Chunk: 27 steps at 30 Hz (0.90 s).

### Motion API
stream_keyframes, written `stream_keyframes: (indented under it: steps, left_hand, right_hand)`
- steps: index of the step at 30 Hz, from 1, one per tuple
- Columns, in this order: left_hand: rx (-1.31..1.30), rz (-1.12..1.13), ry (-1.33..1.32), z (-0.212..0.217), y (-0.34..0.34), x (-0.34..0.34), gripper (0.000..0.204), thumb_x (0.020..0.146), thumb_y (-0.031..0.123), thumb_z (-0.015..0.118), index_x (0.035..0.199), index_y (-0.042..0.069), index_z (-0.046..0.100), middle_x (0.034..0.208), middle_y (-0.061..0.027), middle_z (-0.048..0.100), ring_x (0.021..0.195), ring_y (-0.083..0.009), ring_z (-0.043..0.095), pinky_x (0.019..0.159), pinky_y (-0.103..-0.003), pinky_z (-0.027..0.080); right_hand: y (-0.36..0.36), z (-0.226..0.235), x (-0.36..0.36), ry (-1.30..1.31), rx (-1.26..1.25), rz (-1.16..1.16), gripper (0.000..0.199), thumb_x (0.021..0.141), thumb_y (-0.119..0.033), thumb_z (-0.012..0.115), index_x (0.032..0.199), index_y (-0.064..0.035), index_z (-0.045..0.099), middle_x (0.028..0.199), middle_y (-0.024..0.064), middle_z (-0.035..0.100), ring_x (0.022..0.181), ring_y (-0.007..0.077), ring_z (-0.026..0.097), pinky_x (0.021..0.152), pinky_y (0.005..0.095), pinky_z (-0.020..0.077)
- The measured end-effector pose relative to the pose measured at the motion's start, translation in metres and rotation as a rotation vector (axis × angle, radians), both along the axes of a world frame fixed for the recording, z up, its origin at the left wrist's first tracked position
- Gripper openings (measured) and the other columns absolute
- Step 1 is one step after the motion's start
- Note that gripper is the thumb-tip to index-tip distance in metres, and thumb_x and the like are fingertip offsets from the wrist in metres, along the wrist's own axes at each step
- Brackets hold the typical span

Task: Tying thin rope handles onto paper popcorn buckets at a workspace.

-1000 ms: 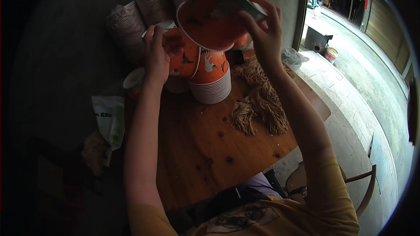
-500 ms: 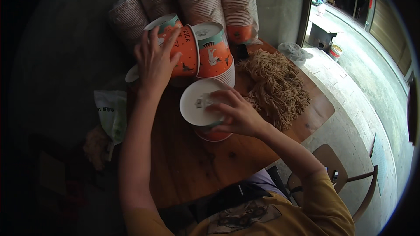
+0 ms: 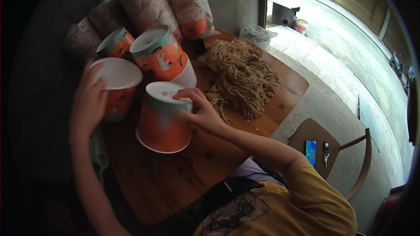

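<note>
My left hand [image 3: 90, 98], a little blurred, grips the side of an orange paper bucket [image 3: 118, 100] at the left. That bucket's white mouth faces up. Over the front of the wooden table, my right hand [image 3: 200, 110] pinches the base edge of another orange-and-teal paper bucket [image 3: 164, 124], which is upside down with its wide rim lowest. Behind them stands a nested stack of upside-down buckets [image 3: 162, 63], several white rims showing at its lower end. One more upside-down bucket [image 3: 120, 46] is beside that stack.
Tall plastic-wrapped sleeves of nested buckets [image 3: 144, 0] lean at the back wall. A heap of tan noodle-like strands [image 3: 245, 76] covers the table's [image 3: 293, 83] right part, near a clear plastic bag [image 3: 256, 35]. A chair [image 3: 313, 133] at right bears a phone [image 3: 310, 153] and keys [image 3: 326, 159].
My left hand has brought a bucket leftward off the stack and turned it mouth up. My right hand's bucket has tipped to stand more upright. The whole view has shifted.
</note>
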State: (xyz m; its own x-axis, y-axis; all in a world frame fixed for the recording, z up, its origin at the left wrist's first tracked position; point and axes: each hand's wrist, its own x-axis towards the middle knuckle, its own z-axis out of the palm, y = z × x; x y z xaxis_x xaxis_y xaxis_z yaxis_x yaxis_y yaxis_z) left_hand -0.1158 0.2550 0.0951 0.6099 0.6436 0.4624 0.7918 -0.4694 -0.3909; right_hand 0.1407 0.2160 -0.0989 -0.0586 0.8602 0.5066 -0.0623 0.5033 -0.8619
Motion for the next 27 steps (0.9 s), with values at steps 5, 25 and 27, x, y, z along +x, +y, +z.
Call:
stream_keyframes:
  steps: [5, 25, 27]
  left_hand:
    - [-0.146, 0.172, -0.579, -0.008, -0.081, -0.112, 0.026, 0.1, 0.014, 0.043, 0.12, 0.001, 0.052, 0.124, -0.0137, 0.053, 0.119, -0.0251, 0.05, 0.098, -0.036, 0.041]
    - [-0.404, 0.105, -0.445, -0.108, -0.22, -0.05, 0.012, 0.083, -0.001, 0.055, 0.094, 0.002, 0.052, 0.095, -0.017, 0.056, 0.091, -0.0376, 0.055, 0.082, -0.047, 0.043]
    - [-0.397, 0.104, -0.466, -0.112, -0.217, -0.041, 0.013, 0.081, -0.001, 0.056, 0.092, 0.003, 0.051, 0.093, -0.0168, 0.057, 0.09, -0.0384, 0.056, 0.084, -0.05, 0.042]
  right_hand:
    - [0.009, -0.006, -0.043, 0.648, -0.822, 0.519, 0.064, 0.087, -0.059, 0.055, 0.132, -0.0147, 0.044, 0.121, 0.0115, 0.054, 0.114, 0.0244, 0.051, 0.086, 0.0417, 0.0499]
    - [0.016, -0.032, 0.002, -0.785, -0.107, -0.047, 0.03, 0.086, -0.027, 0.059, 0.101, -0.0017, 0.056, 0.097, 0.0176, 0.063, 0.079, 0.0359, 0.065, 0.07, 0.042, 0.0536]
    - [0.005, -0.033, 0.036, -0.924, 0.107, -0.479, 0.019, 0.083, -0.024, 0.061, 0.092, -0.0068, 0.058, 0.095, 0.011, 0.06, 0.087, 0.032, 0.06, 0.072, 0.0408, 0.0519]
